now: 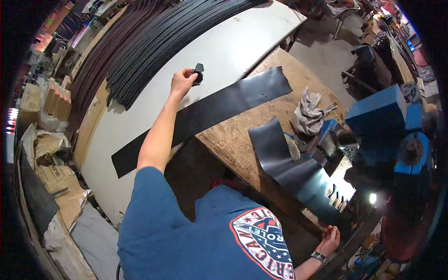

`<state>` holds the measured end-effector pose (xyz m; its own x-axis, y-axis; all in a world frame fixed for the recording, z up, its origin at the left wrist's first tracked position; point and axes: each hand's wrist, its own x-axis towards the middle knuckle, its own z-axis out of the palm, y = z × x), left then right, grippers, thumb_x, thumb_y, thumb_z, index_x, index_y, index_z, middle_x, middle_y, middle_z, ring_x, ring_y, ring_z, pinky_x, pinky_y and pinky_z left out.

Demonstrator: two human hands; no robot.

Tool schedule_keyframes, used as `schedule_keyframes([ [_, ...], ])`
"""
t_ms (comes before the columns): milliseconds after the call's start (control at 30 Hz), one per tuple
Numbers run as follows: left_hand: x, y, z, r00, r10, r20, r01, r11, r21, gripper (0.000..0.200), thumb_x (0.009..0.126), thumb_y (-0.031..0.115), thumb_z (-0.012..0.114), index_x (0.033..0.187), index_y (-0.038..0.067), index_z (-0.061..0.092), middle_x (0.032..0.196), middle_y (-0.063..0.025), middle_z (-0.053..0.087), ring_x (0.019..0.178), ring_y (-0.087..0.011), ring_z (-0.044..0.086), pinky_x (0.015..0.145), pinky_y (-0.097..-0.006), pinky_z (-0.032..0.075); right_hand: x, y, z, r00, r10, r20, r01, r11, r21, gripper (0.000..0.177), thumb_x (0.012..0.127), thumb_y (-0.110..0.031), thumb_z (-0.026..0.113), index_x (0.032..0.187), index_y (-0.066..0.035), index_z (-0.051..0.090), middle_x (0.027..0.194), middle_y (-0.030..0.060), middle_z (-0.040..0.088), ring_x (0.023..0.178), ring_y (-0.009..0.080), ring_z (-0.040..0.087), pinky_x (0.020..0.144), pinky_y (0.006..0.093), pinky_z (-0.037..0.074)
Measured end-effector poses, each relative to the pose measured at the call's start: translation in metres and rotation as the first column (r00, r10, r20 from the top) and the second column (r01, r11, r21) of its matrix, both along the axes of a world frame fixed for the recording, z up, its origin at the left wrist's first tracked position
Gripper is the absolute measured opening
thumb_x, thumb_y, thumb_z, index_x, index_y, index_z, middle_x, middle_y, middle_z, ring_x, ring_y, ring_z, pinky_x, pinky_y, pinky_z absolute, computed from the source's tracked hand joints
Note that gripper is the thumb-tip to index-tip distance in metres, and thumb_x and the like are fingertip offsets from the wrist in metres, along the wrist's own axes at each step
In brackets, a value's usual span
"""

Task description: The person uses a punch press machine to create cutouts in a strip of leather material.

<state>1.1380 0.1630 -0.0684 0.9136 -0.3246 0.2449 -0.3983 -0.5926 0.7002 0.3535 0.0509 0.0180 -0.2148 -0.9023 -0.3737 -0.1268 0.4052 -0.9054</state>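
My left hand (183, 84) is stretched out over the white table, its fingers closed on small black cut pieces (199, 73) that look like leather or rubber. Below it a long black strip of sheet material (228, 100) lies across the white table and the wooden bench. Low at the right, my right hand (330, 240) is by the bench edge with its fingers curled together; what they hold, if anything, I cannot make out. Beyond it a second black sheet (284, 161) reaches toward the blue machine, with several slot-like cut shapes (336, 198) at its lit end.
Long black strips (158, 46) are heaped along the far side of the white table (224, 46). A crumpled grey rag (309, 112) lies on the wooden bench (228, 140). The blue machine (378, 109) stands at the right, with a bright lamp (372, 198). Cardboard (58, 182) lies at the left.
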Motion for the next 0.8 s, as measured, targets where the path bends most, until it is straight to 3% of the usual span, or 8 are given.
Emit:
schedule_keyframes([
  [33, 0.012, -0.001, -0.009, 0.987, 0.07, 0.144, -0.095, 0.98, 0.173, 0.04, 0.082, 0.029, 0.073, 0.106, -0.002, 0.067, 0.093, -0.017, 0.071, 0.09, -0.0294, 0.068, 0.08, -0.0409, 0.054, -0.006, -0.001, -0.004, 1.0, -0.02, -0.007, 0.02, 1.0, 0.018, 0.012, 0.098, -0.021, 0.061, 0.104, -0.012, 0.064, 0.091, 0.0005, 0.069, 0.074, 0.0098, 0.062, 0.062, 0.0248, 0.045],
  [100, 0.001, -0.013, -0.004, 0.999, -0.033, 0.031, 0.029, 0.993, 0.111, 0.048, 0.079, 0.036, 0.074, 0.109, -0.001, 0.066, 0.102, -0.0195, 0.069, 0.098, -0.0338, 0.065, 0.087, -0.0433, 0.051, -0.014, -0.002, -0.013, 0.992, -0.087, -0.089, 0.09, 0.995, 0.038, 0.018, 0.097, -0.027, 0.062, 0.1, -0.009, 0.062, 0.088, 0.0025, 0.067, 0.068, 0.0109, 0.06, 0.055, 0.0263, 0.045],
  [200, -0.089, -0.044, 0.022, 0.922, -0.386, 0.025, 0.383, 0.92, 0.081, 0.051, 0.079, 0.038, 0.075, 0.111, -0.001, 0.065, 0.11, -0.0198, 0.067, 0.104, -0.0353, 0.063, 0.092, -0.0426, 0.049, -0.03, -0.003, -0.025, 0.957, -0.266, -0.117, 0.286, 0.935, 0.21, 0.03, 0.098, -0.036, 0.061, 0.111, -0.009, 0.062, 0.097, 0.0032, 0.067, 0.077, 0.0137, 0.062, 0.062, 0.0275, 0.047],
  [300, -0.216, -0.06, 0.042, 0.551, -0.827, -0.114, 0.825, 0.56, -0.073, 0.052, 0.082, 0.034, 0.075, 0.118, 0.0, 0.063, 0.12, -0.0209, 0.063, 0.114, -0.0327, 0.059, 0.097, -0.0402, 0.047, -0.048, -0.004, -0.05, 0.997, -0.055, 0.058, 0.036, 0.957, 0.288, 0.067, 0.089, -0.062, 0.059, 0.128, -0.007, 0.053, 0.125, 0.0034, 0.059, 0.108, 0.0182, 0.057, 0.091, 0.0359, 0.043],
  [333, -0.26, -0.069, 0.043, 0.409, -0.906, -0.108, 0.896, 0.421, -0.14, 0.053, 0.082, 0.035, 0.074, 0.119, 0.0, 0.062, 0.121, -0.0208, 0.062, 0.118, -0.0348, 0.056, 0.099, -0.0418, 0.046, -0.018, 0.001, -0.032, 0.979, -0.198, 0.04, 0.177, 0.934, 0.309, 0.072, 0.089, -0.06, 0.06, 0.134, -0.005, 0.049, 0.128, 0.0044, 0.058, 0.114, 0.0206, 0.055, 0.1, 0.0382, 0.039],
  [433, -0.333, -0.099, 0.041, 0.213, -0.975, -0.069, 0.959, 0.222, -0.175, 0.059, 0.081, 0.033, 0.076, 0.126, -0.001, 0.058, 0.132, -0.0218, 0.056, 0.123, -0.0357, 0.053, 0.104, -0.0417, 0.042, -0.018, -0.014, -0.045, 0.885, -0.296, 0.358, 0.205, 0.941, 0.271, 0.052, 0.092, -0.048, 0.064, 0.123, -0.006, 0.059, 0.118, 0.0051, 0.066, 0.103, 0.0221, 0.063, 0.095, 0.0355, 0.047],
  [633, -0.373, -0.135, 0.044, 0.066, -0.933, -0.354, 0.916, 0.197, -0.35, 0.06, 0.086, 0.03, 0.076, 0.134, 0.004, 0.051, 0.128, -0.0145, 0.058, 0.122, -0.0265, 0.054, 0.105, -0.0361, 0.04, -0.02, -0.03, -0.056, 0.641, -0.173, 0.748, 0.121, 0.985, 0.123, 0.045, 0.096, -0.039, 0.061, 0.124, -0.005, 0.06, 0.125, 0.0094, 0.064, 0.115, 0.0283, 0.059, 0.099, 0.043, 0.046],
  [800, -0.374, -0.145, 0.037, -0.007, -0.883, -0.469, 0.89, 0.209, -0.405, 0.058, 0.085, 0.028, 0.076, 0.131, 0.003, 0.051, 0.116, -0.0085, 0.063, 0.107, -0.0228, 0.061, 0.097, -0.0355, 0.047, -0.025, -0.031, -0.077, 0.492, -0.206, 0.846, 0.208, 0.971, 0.115, 0.042, 0.095, -0.035, 0.062, 0.125, -0.004, 0.061, 0.124, 0.0101, 0.066, 0.114, 0.0303, 0.06, 0.101, 0.0457, 0.045],
])
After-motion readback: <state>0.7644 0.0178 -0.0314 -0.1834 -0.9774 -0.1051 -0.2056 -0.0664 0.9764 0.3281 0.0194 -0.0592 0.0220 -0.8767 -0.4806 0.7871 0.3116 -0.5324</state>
